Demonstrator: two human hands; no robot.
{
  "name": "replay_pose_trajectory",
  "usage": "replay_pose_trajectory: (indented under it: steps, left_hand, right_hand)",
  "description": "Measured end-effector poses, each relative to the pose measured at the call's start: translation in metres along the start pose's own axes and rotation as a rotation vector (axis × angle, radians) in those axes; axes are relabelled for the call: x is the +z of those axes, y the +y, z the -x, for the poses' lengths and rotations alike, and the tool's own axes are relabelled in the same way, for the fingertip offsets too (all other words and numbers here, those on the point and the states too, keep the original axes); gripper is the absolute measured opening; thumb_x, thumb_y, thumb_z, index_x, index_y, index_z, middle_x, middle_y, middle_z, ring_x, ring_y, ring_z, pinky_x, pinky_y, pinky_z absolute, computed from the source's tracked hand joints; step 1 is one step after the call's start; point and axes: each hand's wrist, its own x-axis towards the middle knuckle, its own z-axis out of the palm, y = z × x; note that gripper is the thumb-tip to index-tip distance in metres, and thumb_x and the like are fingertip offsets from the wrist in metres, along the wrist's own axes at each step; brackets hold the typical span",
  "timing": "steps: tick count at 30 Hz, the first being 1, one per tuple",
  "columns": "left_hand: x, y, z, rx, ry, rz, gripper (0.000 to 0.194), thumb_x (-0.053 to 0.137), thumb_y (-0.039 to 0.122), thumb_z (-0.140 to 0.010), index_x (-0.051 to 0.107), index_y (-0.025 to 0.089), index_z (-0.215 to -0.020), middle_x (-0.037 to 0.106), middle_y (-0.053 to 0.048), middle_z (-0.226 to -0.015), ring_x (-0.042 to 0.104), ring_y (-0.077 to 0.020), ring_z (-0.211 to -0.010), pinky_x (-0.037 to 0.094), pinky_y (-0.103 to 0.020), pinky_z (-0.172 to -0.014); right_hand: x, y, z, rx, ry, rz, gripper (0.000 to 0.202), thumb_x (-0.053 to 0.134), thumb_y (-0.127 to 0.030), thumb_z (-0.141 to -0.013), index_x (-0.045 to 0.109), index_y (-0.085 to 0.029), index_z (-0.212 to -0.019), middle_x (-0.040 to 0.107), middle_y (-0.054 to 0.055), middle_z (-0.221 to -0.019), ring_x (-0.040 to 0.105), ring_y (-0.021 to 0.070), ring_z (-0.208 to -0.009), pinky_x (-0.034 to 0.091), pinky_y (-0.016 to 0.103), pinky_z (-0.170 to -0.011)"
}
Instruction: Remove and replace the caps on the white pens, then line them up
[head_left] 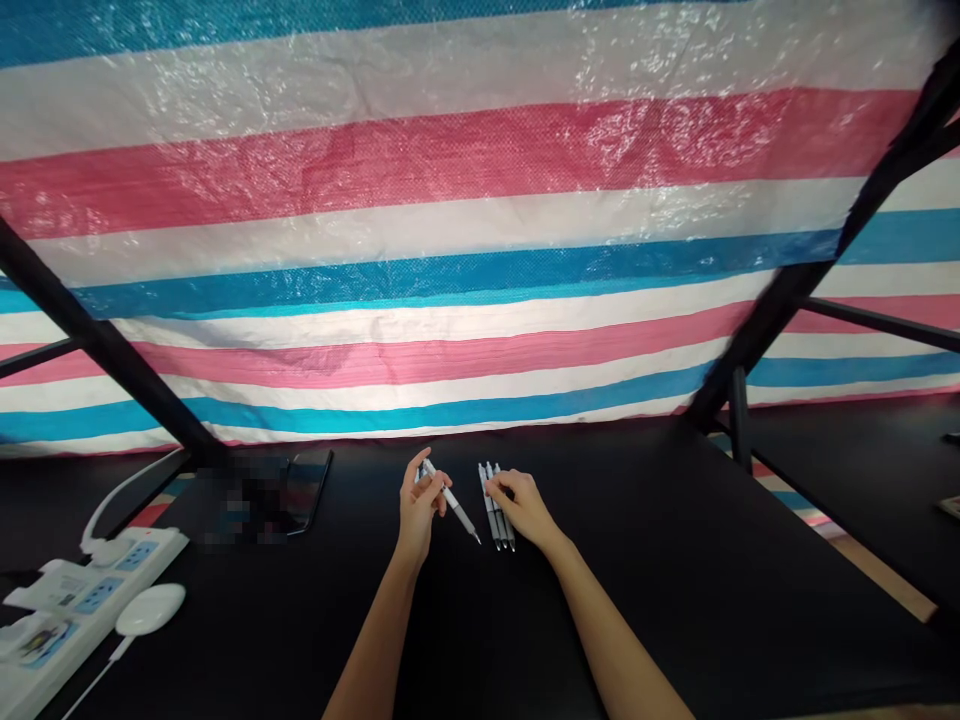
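My left hand [418, 508] is closed around a white pen [460, 515], held slantwise with its tip pointing down to the right. To the right of that tip, several similar white pens [493, 515] lie side by side on the black table [480, 630], their tips toward me. My right hand [527, 508] rests over the right side of this row, fingers curled and pinched on a pen near its upper half. Its fingers partly cover the pens there.
On the left are a white power strip [124, 580] with plugs, a round white charger [151, 609] on a cable, and a dark phone-like slab [309, 490] beside a blurred patch. Black frame bars [757, 335] rise at both sides before a striped tarp [450, 220].
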Motion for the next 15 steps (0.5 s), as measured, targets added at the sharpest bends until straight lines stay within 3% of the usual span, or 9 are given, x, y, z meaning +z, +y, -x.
replay_pose_trajectory:
  steps: [15]
  left_hand:
    - [0.0004, 0.0016, -0.0004, -0.047, -0.009, -0.005, 0.049, 0.065, 0.040, -0.073, 0.047, 0.021, -0.113, 0.056, 0.006, -0.062, 0.034, -0.0009, -0.034, 0.025, -0.015, -0.035]
  right_hand:
    - [-0.0007, -0.0087, 0.0036, 0.016, -0.142, 0.208, 0.018, 0.055, -0.030, -0.086, 0.059, -0.019, -0.072, 0.061, -0.001, -0.067, 0.052, 0.0158, -0.074, 0.029, 0.029, -0.073]
